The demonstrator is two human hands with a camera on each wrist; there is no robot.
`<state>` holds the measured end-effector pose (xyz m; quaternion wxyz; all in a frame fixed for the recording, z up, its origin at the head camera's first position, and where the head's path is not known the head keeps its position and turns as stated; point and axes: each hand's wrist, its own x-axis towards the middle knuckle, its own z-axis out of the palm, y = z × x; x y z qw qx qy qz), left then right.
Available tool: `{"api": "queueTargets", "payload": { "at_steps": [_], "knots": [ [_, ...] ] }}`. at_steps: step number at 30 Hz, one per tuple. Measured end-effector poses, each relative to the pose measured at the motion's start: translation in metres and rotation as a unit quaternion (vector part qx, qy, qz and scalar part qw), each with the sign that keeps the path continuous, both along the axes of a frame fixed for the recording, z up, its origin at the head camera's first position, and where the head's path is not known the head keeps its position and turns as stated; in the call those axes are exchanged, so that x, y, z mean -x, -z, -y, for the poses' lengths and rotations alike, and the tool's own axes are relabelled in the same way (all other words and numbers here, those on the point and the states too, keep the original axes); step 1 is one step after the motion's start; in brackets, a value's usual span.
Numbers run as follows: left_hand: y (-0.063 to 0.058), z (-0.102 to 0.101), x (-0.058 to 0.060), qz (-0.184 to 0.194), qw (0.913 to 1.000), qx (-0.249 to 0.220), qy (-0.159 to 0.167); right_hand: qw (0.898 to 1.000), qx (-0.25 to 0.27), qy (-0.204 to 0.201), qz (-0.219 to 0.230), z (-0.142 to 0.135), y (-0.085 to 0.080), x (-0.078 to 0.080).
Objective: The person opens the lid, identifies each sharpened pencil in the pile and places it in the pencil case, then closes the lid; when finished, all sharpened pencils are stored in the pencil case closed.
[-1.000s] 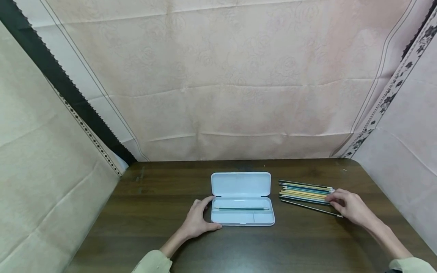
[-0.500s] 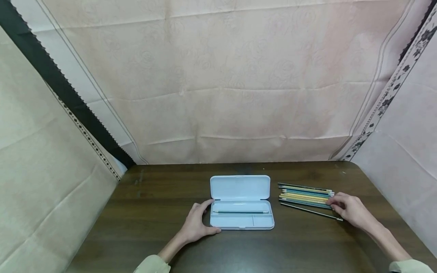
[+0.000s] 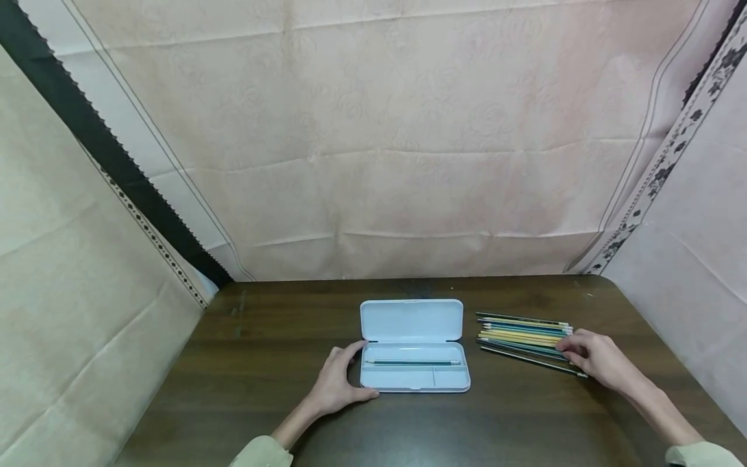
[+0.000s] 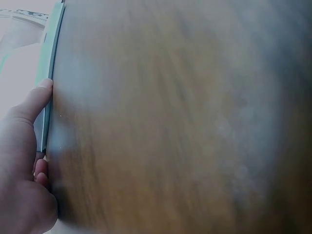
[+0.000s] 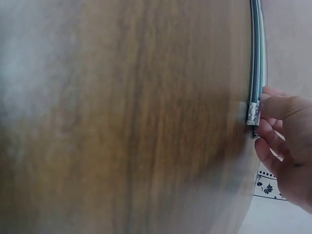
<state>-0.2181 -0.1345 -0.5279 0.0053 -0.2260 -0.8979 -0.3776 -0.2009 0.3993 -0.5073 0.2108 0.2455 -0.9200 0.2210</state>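
An open light-blue pencil case (image 3: pixel 411 319) lies on the table, lid folded back, with one green pencil (image 3: pixel 414 362) in its upper compartment. My left hand (image 3: pixel 335 383) holds the case's left end, thumb at the front edge and fingers at the hinge side. In the left wrist view the thumb (image 4: pixel 43 90) presses the case's edge. To the right lies a row of yellow, green and dark pencils (image 3: pixel 519 334). My right hand (image 3: pixel 598 357) pinches a pencil at the eraser ends of that row; its fingertips are partly hidden. A black pencil (image 3: pixel 533 361) lies slanted along the near side.
The brown wooden table (image 3: pixel 467 428) reaches back to a pale cloth backdrop (image 3: pixel 408 162). Similar cloth hangs at the left and right sides. The case's lower part has a divided front compartment.
Dark pencils at the near side of the row have spread toward me, narrowing the gap to the slanted black pencil. The left hand and the case stay in place.
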Motion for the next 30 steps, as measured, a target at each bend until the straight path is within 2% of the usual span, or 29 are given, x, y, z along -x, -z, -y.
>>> {"api": "queueTargets", "payload": {
  "at_steps": [6,18,30],
  "knots": [
    [0.0009,0.0009,0.0008,-0.002,1.0,-0.001,0.0,1.0,-0.004,-0.004,0.009,0.0016,-0.0019,0.0021],
    [-0.0022,-0.001,0.0011,0.0,1.0,0.005,-0.002,0.999,-0.014,0.016,0.033,0.0024,-0.005,0.0007],
    [-0.003,-0.0017,-0.0002,0.0,1.0,0.003,-0.001,0.999,-0.006,0.021,0.027,0.0032,-0.0051,-0.0031]
  ]
}}
